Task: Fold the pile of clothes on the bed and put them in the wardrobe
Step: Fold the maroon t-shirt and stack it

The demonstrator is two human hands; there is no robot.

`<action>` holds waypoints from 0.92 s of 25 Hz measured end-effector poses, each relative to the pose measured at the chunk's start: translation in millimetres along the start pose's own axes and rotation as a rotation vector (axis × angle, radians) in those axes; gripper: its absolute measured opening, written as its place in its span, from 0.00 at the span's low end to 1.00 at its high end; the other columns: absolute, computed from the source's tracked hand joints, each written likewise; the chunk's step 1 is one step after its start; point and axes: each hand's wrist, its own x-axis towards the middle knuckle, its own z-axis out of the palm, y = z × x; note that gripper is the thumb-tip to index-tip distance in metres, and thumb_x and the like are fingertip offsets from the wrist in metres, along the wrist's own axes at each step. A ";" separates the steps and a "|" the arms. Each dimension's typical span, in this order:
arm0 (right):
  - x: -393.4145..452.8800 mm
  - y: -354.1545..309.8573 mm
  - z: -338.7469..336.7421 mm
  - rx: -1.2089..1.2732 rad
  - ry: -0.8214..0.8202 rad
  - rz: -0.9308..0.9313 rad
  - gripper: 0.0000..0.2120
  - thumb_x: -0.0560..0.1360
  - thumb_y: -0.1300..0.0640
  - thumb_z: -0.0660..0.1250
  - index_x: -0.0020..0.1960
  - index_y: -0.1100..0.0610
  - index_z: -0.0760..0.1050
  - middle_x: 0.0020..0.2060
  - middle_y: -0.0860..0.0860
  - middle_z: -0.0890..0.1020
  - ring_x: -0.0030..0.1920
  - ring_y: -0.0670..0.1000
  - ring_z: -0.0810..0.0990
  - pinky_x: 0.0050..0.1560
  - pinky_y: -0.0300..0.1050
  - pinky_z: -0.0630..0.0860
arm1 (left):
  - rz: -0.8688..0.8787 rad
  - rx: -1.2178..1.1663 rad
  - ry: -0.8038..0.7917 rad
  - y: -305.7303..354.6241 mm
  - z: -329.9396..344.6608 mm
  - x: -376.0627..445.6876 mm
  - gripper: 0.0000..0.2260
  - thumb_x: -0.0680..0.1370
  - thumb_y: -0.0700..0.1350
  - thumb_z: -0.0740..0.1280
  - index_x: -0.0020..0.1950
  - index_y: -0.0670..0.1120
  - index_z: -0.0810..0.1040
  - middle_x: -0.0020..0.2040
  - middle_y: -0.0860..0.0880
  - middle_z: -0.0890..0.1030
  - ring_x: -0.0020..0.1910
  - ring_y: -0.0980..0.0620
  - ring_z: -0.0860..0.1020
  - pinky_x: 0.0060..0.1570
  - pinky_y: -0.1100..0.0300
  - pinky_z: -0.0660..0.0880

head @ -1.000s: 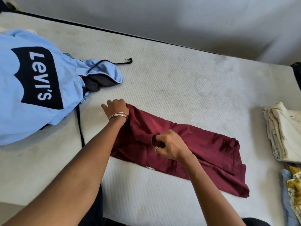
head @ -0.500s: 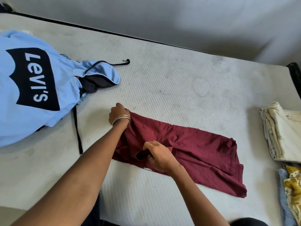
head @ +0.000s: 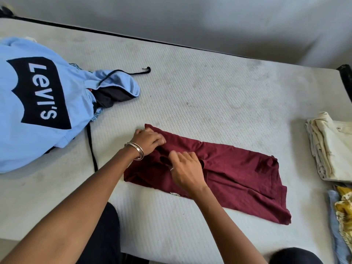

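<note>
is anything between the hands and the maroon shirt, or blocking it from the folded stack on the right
Nothing visible does. Both the left hand and right hand already rest on the maroon shirt. Only bare mattress lies between the shirt and the cream folded stack. The wardrobe is out of view.

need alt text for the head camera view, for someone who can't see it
Two bare hands, left hand and right hand, press on the left end of a maroon shirt folded into a long strip on a white mattress. A light blue Levi's hoodie lies to the left; folded cream clothes sit at the right edge.
</note>
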 end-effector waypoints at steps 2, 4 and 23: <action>10.3 10.9 -14.0 0.217 0.032 0.400 0.10 0.79 0.50 0.63 0.49 0.55 0.66 0.34 0.52 0.79 0.34 0.58 0.77 0.37 0.50 0.72 | -0.056 0.079 -0.080 -13.9 -2.0 -2.6 0.30 0.73 0.70 0.43 0.57 0.61 0.79 0.58 0.65 0.77 0.62 0.60 0.69 0.61 0.56 0.53; 11.9 36.2 -16.3 0.522 0.099 0.858 0.14 0.80 0.46 0.63 0.52 0.57 0.68 0.37 0.55 0.80 0.40 0.60 0.79 0.40 0.50 0.71 | -0.127 -0.055 -0.066 -23.6 -2.1 -3.7 0.37 0.66 0.76 0.40 0.60 0.64 0.77 0.59 0.67 0.73 0.61 0.62 0.65 0.62 0.53 0.53; -26.4 68.8 4.4 0.489 -0.026 0.777 0.08 0.81 0.60 0.61 0.60 0.55 0.68 0.42 0.51 0.80 0.41 0.52 0.78 0.45 0.48 0.73 | -0.249 0.213 0.087 -10.4 18.9 19.1 0.08 0.82 0.45 0.54 0.55 0.48 0.72 0.51 0.53 0.82 0.55 0.49 0.77 0.59 0.49 0.57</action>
